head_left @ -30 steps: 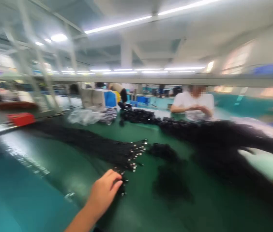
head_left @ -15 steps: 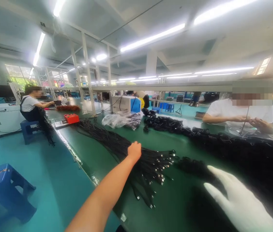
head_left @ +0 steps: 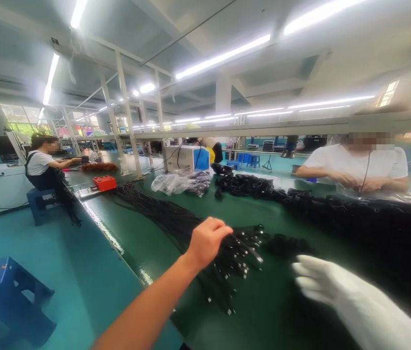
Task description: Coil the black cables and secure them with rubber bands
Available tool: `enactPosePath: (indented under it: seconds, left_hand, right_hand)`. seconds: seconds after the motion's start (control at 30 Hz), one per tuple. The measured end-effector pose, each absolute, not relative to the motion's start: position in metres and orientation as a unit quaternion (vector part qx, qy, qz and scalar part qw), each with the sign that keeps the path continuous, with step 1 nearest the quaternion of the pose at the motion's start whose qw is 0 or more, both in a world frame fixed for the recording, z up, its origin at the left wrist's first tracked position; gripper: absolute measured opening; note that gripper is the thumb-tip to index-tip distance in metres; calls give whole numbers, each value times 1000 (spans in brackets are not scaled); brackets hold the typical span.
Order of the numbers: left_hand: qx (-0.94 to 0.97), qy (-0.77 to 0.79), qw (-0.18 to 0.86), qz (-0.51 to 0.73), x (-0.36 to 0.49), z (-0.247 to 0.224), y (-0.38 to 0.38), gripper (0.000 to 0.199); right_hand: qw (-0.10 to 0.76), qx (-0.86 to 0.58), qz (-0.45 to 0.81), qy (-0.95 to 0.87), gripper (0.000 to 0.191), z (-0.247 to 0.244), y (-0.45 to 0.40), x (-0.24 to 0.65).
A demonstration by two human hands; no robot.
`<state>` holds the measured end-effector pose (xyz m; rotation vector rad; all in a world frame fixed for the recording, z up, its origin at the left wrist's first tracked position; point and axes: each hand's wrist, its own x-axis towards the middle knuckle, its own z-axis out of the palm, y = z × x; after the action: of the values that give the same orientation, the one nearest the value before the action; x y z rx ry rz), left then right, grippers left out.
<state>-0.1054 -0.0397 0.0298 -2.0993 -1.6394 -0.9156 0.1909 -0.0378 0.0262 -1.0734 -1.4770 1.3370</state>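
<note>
My left hand [head_left: 209, 240], bare, pinches a black cable [head_left: 246, 247] near its end. The cable's silvery plug points to the right, above a spread bundle of similar black cables [head_left: 165, 206] with metal-tipped ends. My right hand [head_left: 315, 282] wears a white glove, and its fingers are curled close together. Whatever may lie inside those fingers is hidden. Just beyond the glove is a small heap of coiled black cables [head_left: 288, 244], apart from the cable in my left hand.
Along the right side of the green table [head_left: 132, 233] runs a long pile of black coils [head_left: 336, 214]. A clear plastic bag [head_left: 178, 182], a blue-and-white machine [head_left: 187, 158] and a red box [head_left: 105, 183] stand farther back. Two co-workers sit nearby. A blue stool [head_left: 8, 296] stands at left.
My left hand has lifted off the bundle, turned right, and now has one cable end in its pinch. My right hand moved slightly left, and its spread fingers have curled together.
</note>
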Motion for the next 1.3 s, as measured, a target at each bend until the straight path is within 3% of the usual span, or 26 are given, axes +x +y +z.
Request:
enactPosePath:
  seconds: [0.07, 0.17, 0.33, 0.4, 0.53, 0.77, 0.87, 1.0, 1.13, 1.3]
  left_hand:
    - [-754, -545, 171, -323, -83, 28, -50, 25]
    - [-793, -494, 161, -318, -55, 35, -65, 21]
    - [-855, -422, -152, -260, -32, 61, -96, 11]
    - [-832, -442, -206, -263, -27, 69, -102, 12]
    - [-849, -423, -214, -233, -15, 77, -102, 10]
    - [-880, -384, -189, -205, 18, 81, -89, 15]
    - [-892, -363, -150, -223, 12, 64, -72, 21]
    - [-850, -459, 5, -258, -26, 35, -47, 28]
    - [-825, -506, 0, -252, -52, 20, -32, 29]
    - [-798, -534, 84, -266, -24, 23, -52, 30]
  right_hand:
    - [305, -375, 695, -532, 59, 38, -49, 166]
    - [172, -313, 762, -540, 43, 42, -65, 152]
    - [166, -152, 853, -471, 25, 27, -81, 158]
    - [124, -102, 899, -408, 27, 21, -84, 158]
    - [71, -32, 938, -337, 34, 12, -83, 154]
    - [60, 23, 939, -337, 36, -7, -81, 162]
    - [104, 15, 927, -361, 35, -16, -80, 166]
    - [251, 46, 891, -375, 42, -9, -72, 179]
    - [396, -38, 834, -382, 51, 7, -58, 199]
    - [486, -68, 788, -370, 55, 29, -57, 233]
